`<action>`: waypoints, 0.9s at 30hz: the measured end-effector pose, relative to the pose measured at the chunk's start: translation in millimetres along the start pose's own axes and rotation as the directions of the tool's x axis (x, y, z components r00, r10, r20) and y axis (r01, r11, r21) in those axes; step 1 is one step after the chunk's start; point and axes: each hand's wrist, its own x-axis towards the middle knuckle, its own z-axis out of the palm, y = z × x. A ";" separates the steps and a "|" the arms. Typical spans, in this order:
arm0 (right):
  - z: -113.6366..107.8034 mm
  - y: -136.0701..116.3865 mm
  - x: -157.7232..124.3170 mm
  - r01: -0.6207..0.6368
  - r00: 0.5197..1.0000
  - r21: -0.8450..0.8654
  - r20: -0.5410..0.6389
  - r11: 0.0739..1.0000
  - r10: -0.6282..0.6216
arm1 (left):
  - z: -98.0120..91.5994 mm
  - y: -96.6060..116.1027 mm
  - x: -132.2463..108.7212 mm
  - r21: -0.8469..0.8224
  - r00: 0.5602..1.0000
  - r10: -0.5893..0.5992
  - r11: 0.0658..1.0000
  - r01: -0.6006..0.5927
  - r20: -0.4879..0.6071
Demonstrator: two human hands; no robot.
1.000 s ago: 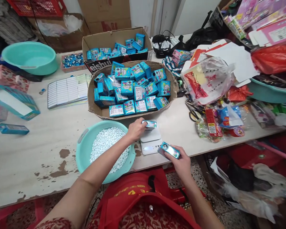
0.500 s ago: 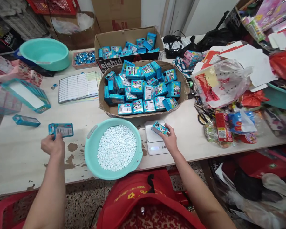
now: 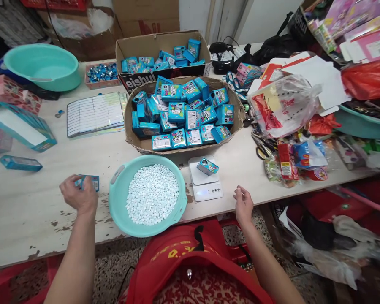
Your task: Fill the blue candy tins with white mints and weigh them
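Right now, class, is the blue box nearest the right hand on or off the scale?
On: the blue box rests on the white scale's plate, with the right hand apart from both.

The left hand (image 3: 79, 192) hides part of the blue box (image 3: 95, 183) it touches

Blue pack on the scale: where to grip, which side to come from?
Probably best pinched mid-length across its two long sides, coming from the right with the right hand. The blue pack is a slim block lying slantwise on the scale, its right end nearest that hand; the bowl stands to the left and the carton beyond.
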 end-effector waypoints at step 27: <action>42.7 -38.6 1.2 0.173 0.967 0.029 0.185 0.984 -0.176 | 71.3 185.5 -101.4 -0.355 0.626 0.198 0.925 0.136 0.754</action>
